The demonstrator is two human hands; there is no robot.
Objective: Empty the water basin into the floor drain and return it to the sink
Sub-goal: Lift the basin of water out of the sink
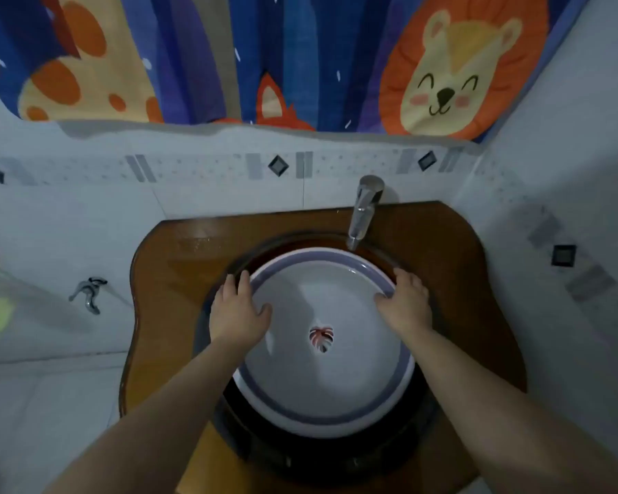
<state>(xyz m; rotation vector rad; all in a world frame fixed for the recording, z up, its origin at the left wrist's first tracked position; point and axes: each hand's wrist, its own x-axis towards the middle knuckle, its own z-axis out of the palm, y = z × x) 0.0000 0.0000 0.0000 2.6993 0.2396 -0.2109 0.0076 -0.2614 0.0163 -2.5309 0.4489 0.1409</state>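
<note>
Both bare forearms reached in from the bottom edge, nearest the camera, and ran up toward a round white basin [323, 383] with a purple band around its rim. Farthest left, on the pale tiled wall [50, 226], a small chrome wall tap [88, 293] stuck out, with blurred green shapes at the frame's edge beside it. Next came the brown wooden counter [165, 287], whose curved top held a dark round sink [300, 454]. The basin sat inside that sink, its near side raised a little over the dark bowl, and its inside showed a small leaf mark [321, 339] near the middle. The left hand [237, 315] lay on the basin's left rim, fingers spread over the outer edge and the thumb hooked inside, so it was closed around the rim. Water could not be told apart from the pale bottom. Behind the basin, a chrome faucet [364, 212] rose from the back of the counter and leaned its spout over the far rim, not touching it. The right hand [405, 303] took hold of the right rim in the same way, thumb inside and fingers curled over the outside, clamped on the edge. Above everything hung a blue shower curtain [300, 48] printed with a spotted giraffe at the left, a small fox in the middle and a smiling lion at the right. To the far right the tiled wall turned a corner, with dark square insets set in its patterned band.
</note>
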